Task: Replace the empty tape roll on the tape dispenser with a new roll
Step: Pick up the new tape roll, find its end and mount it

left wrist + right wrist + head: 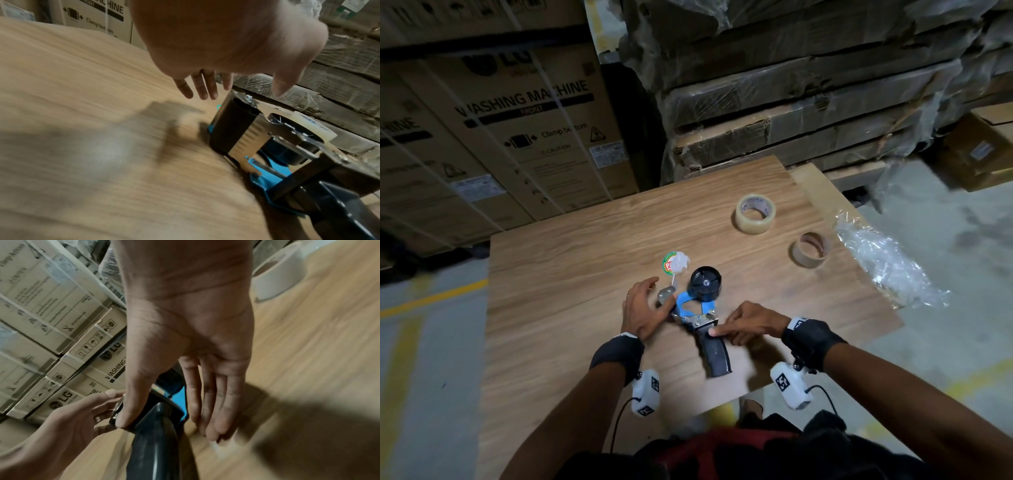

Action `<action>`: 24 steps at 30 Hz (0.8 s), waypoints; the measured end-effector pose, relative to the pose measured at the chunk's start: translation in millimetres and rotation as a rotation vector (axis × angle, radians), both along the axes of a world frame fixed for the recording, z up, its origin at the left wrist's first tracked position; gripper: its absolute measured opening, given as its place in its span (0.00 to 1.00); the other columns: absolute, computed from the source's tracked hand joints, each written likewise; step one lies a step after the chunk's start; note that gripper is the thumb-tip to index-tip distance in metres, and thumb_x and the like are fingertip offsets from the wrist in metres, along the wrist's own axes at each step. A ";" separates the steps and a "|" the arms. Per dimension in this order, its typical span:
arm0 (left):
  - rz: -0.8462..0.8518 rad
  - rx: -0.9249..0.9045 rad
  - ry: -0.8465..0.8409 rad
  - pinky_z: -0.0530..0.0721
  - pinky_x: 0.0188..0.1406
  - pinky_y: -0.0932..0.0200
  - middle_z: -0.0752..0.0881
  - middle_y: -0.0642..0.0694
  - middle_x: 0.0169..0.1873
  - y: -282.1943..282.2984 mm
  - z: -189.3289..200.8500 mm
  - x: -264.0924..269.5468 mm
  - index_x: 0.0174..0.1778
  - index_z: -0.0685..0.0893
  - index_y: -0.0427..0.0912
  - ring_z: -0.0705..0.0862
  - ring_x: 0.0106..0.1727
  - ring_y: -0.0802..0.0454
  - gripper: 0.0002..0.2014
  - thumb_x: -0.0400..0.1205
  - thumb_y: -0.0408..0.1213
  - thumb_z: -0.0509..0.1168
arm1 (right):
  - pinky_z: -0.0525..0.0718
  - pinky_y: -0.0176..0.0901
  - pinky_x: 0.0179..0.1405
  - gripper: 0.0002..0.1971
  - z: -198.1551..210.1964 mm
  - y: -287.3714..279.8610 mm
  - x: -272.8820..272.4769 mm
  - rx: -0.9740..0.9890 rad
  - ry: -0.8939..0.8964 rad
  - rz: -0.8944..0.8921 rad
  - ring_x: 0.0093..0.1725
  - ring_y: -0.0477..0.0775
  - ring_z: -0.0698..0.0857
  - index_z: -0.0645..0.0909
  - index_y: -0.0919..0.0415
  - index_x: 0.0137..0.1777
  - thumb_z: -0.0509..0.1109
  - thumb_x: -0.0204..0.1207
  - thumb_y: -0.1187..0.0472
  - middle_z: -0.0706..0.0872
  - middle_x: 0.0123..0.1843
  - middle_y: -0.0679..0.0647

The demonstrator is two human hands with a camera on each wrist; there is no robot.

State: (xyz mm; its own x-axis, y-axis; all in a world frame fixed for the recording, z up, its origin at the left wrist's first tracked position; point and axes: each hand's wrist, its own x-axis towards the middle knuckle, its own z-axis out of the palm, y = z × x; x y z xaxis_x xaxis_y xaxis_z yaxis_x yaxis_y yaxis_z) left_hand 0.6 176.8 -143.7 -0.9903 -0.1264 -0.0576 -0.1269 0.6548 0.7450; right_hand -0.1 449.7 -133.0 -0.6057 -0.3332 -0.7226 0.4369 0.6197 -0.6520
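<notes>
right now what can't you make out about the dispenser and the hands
- Left hand touching the tape dispenser: head view hides its fingertips behind the hand; left wrist view shows fingers near the blade, contact unclear.
- Right hand fingers: right wrist view is blurred, so table contact is unclear.
- Round label: print too small.

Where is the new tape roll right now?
In the head view the new roll lies flat on the board, far right, apart from both hands. The empty core is just nearer and to its right; the dispenser is nearer, to the left.
</notes>
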 end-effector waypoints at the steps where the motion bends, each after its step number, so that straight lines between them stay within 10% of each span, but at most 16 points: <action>1: 0.004 0.028 -0.010 0.78 0.65 0.51 0.84 0.47 0.56 -2.0 -1.4 2.2 0.68 0.82 0.45 0.82 0.60 0.48 0.36 0.68 0.63 0.69 | 0.92 0.41 0.47 0.32 -0.7 -5.0 6.3 -0.030 -0.045 0.005 0.42 0.50 0.93 0.92 0.66 0.44 0.87 0.59 0.34 0.95 0.43 0.58; 7: 0.060 0.221 -0.101 0.86 0.56 0.52 0.86 0.48 0.49 -10.4 -12.9 13.3 0.69 0.81 0.48 0.85 0.48 0.51 0.28 0.75 0.52 0.76 | 0.84 0.44 0.45 0.26 -5.6 -33.6 36.2 -0.208 -0.175 -0.148 0.45 0.56 0.86 0.87 0.61 0.45 0.84 0.65 0.36 0.89 0.45 0.61; 13: 0.047 0.287 -0.129 0.81 0.45 0.67 0.88 0.44 0.46 -17.8 -16.6 29.4 0.69 0.80 0.46 0.87 0.45 0.51 0.24 0.78 0.47 0.75 | 0.78 0.40 0.40 0.11 -26.2 -60.4 45.0 -0.770 -0.578 -0.468 0.39 0.50 0.75 0.71 0.58 0.45 0.71 0.85 0.61 0.68 0.40 0.52; 24: 0.149 0.452 -0.189 0.86 0.49 0.53 0.90 0.49 0.44 -25.8 -9.2 39.6 0.65 0.81 0.52 0.89 0.43 0.51 0.24 0.74 0.56 0.72 | 0.78 0.37 0.28 0.08 -17.0 -84.2 43.7 -0.486 -0.421 -0.611 0.29 0.47 0.77 0.81 0.57 0.40 0.79 0.73 0.58 0.79 0.33 0.49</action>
State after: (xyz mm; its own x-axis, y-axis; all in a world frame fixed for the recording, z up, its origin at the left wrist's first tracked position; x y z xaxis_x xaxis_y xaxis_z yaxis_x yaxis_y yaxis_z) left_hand 40.2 151.0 -152.9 -0.9303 -0.1868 -0.3156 -0.3544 0.2370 0.9045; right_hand 43.6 365.4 -149.9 -0.4938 -0.3663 -0.7887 0.8640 -0.1040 -0.4927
